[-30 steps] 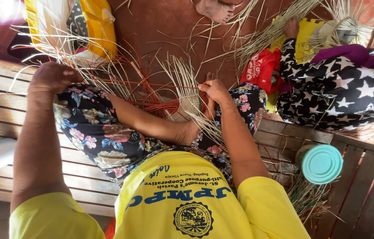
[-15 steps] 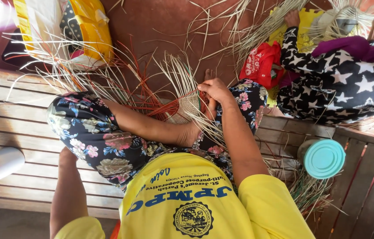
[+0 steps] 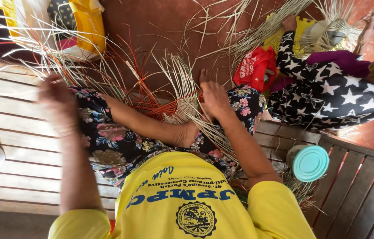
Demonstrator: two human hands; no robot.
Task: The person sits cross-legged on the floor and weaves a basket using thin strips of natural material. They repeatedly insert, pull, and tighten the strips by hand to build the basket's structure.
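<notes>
At the centre of the frame the right hand presses on the half-woven mat of pale and red straw strips, pinching loose strands at its edge. The mat lies across the person's floral-clad legs, above the slatted wooden surface. The left hand, at the left of the frame, is blurred over loose straw; its grasp cannot be told. A teal-lidded container stands at lower right.

One view only, worn on the head; it looks steeply down, close over the yellow shirt and lap, onto the wooden bench; the left edge is perhaps motion-blurred.
</notes>
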